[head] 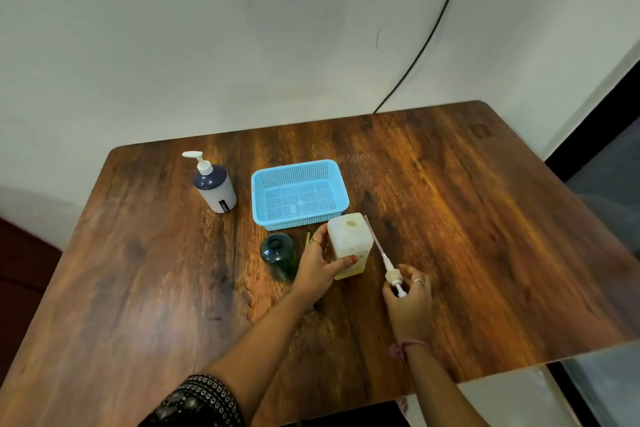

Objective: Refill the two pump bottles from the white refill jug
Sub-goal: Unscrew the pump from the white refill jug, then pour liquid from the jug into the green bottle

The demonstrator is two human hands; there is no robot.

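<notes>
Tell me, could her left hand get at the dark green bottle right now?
Probably yes. The green bottle stands just beside the left hand, nothing between, but that hand grips the white bottle and must let go first.

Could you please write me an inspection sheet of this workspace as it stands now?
Surface: wooden table, dark grain, looks dry.
Job's things: white square bottle upright, mouth open; pump out, tube slanting up beside it; green bottle upright, open, no pump on it; white and navy pump bottle at the far left, pump fitted.
Clutter: blue basket, nothing seen inside; thin yellow-green stick beside the green bottle.
Hands: left hand grips the white square bottle; right hand holds the pump by its head.
Cables: black cable down the wall behind the table.
Surroundings: pale wall; dark frame at right.
</notes>
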